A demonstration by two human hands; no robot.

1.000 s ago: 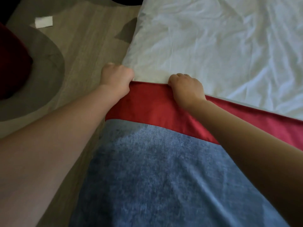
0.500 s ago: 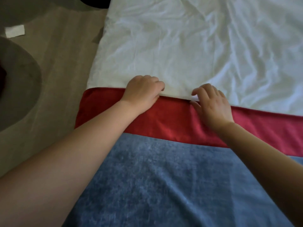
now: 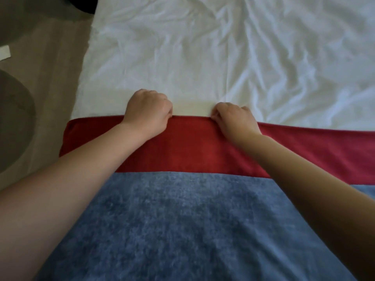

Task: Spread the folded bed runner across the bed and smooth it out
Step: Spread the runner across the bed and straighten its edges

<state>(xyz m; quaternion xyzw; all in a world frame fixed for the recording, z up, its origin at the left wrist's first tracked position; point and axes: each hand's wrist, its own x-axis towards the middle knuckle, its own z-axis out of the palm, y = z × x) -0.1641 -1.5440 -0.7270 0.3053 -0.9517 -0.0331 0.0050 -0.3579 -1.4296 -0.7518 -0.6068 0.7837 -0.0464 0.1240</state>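
Hands have shifted from the 9 o'clock corner of the bed toward centre; left hand and right hand, fingers curled, pinch the far edge of the bed runner; left end laid, remainder probably needs spreading.

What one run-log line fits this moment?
phase: spreading | left hand: grips far edge of red fabric bed runner | right hand: pinches same edge | base: wrinkled white bed sheet
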